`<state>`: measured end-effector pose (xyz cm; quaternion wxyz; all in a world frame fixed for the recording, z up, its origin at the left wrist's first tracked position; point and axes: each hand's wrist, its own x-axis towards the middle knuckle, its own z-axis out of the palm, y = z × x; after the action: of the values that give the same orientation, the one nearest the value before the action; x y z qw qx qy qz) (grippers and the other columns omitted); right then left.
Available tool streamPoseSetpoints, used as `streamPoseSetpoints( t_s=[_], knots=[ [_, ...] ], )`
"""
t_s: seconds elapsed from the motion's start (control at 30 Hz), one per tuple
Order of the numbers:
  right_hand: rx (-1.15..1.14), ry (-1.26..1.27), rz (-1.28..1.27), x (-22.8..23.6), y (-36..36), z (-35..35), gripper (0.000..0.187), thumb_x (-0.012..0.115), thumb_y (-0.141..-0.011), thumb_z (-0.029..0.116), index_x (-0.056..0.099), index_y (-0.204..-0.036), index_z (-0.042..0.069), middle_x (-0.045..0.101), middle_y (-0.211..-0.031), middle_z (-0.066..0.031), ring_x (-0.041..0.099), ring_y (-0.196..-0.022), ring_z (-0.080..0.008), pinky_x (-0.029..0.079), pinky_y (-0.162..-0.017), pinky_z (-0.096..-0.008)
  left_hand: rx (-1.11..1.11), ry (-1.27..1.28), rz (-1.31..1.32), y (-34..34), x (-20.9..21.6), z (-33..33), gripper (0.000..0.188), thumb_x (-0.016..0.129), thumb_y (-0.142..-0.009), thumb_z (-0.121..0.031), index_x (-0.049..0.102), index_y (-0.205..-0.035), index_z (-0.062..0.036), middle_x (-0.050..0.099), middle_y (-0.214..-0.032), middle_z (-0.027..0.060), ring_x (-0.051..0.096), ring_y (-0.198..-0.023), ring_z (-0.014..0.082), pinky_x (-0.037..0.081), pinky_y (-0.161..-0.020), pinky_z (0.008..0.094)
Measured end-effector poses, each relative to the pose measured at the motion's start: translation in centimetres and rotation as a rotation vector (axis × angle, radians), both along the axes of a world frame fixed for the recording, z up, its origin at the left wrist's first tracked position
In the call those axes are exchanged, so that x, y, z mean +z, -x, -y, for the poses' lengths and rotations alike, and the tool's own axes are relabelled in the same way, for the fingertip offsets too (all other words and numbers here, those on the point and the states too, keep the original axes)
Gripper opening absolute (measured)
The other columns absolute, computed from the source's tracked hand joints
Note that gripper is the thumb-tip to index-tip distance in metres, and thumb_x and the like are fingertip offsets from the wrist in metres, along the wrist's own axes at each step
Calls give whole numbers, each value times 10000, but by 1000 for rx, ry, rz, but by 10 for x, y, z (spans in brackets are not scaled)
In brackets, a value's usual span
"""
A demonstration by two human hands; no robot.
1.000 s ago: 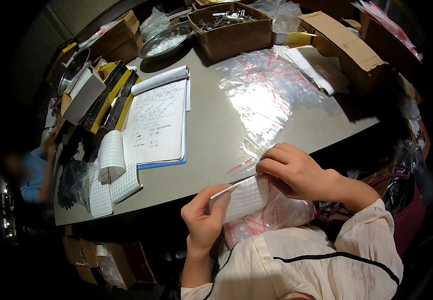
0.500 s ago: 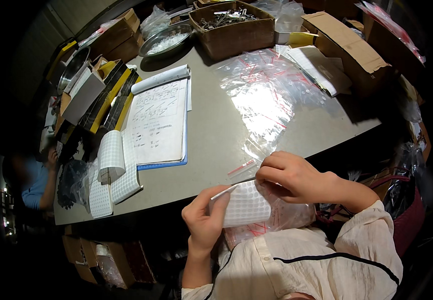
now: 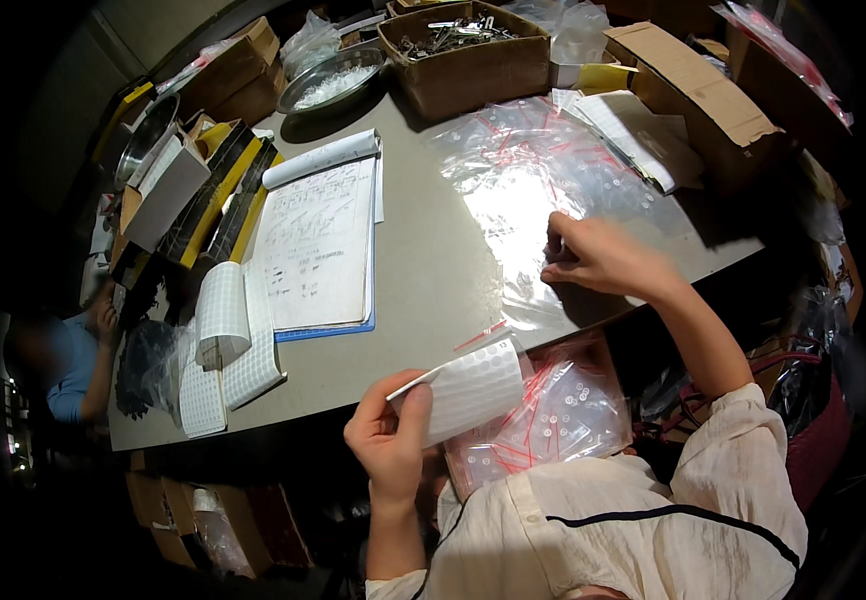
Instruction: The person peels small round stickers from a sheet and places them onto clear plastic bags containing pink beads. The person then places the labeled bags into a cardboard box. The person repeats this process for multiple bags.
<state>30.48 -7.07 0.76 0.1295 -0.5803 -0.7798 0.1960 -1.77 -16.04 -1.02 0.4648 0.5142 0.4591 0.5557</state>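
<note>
My left hand (image 3: 393,425) grips a folded sheet of round white stickers (image 3: 475,388) by its left edge, thumb in front, just off the table's near edge. Over the heap of clear zip bags (image 3: 528,215) on the table, my right hand (image 3: 603,258) has its thumb and fingertips drawn together. Glare and blur hide what is between those fingertips. Beneath the sticker sheet, at my lap, lies another pile of clear zip bags (image 3: 578,410) with red strips and small round stickers on them. One red-striped bag edge (image 3: 481,336) shows beside the sheet's top.
A clipboard with written pages (image 3: 318,240) lies left of centre, beside more sticker sheets (image 3: 223,320). A box of metal parts (image 3: 463,70), a metal bowl (image 3: 331,85) and a cardboard box (image 3: 693,85) stand at the back. Another person (image 3: 68,370) sits at far left.
My right hand has left the sticker sheet and moved up and right to the bags on the table. The sheet in my left hand has shifted slightly left, uncovering more of the lap pile.
</note>
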Motion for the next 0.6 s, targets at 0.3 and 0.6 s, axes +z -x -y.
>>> streamPoseSetpoints(
  t_s=[0.3, 0.6],
  knots=[
    [370, 148, -437, 29, 30, 41, 338, 735, -960, 301, 628, -1083, 5, 697, -990, -134, 675, -918, -288, 534, -802, -374, 28, -98, 40, 6, 4, 3, 166, 732, -883, -1, 728, -1038, 60, 717, -921, 61, 626, -791, 86, 467, -763, 199],
    [350, -29, -500, 22, 49, 61, 167, 701, -956, 135, 634, -1037, 6, 672, -935, -121, 670, -822, -282, 536, -734, -359, -40, -52, 43, -2, -5, 2, 157, 724, -899, 5, 722, -1045, 62, 705, -891, 47, 609, -769, 70, 455, -721, 195]
  ],
)
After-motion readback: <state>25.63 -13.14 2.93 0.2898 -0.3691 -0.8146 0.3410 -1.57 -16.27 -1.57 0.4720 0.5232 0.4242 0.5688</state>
